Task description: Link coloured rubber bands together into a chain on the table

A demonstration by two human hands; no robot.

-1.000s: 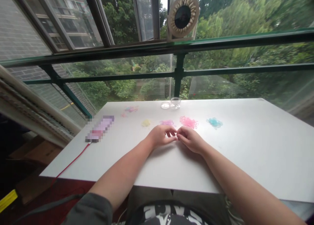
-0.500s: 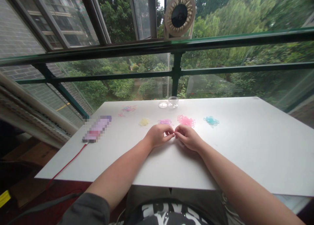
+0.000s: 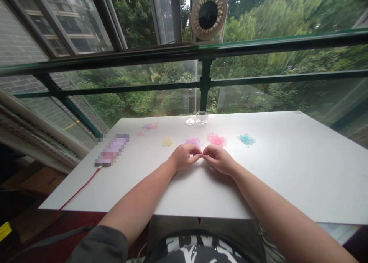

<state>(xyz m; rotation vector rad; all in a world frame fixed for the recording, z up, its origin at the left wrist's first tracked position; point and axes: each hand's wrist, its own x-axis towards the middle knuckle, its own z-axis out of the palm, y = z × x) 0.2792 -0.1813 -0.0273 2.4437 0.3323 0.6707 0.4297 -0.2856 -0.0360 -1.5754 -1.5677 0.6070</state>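
Note:
My left hand [image 3: 186,157] and my right hand [image 3: 219,159] meet fingertip to fingertip over the white table, both pinched closed. Whatever lies between the fingertips is too small to make out. Just beyond my left hand is a purple pile of small bands [image 3: 193,141]. A pink pile [image 3: 217,139] lies beyond my right hand. To the left sits a yellow pile [image 3: 167,141], and to the right a teal pile [image 3: 246,139].
On the white table [image 3: 287,171] are a clear round container [image 3: 201,118], its lid [image 3: 189,121], a mixed-colour pile [image 3: 150,126], and a blurred phone-like object [image 3: 112,150] with a red cable [image 3: 80,189]. A round fan [image 3: 208,14] stands by the green railing [image 3: 129,60].
The view has shifted slightly. My hands stay together at nearly the same spot, with their fingertips a little closer.

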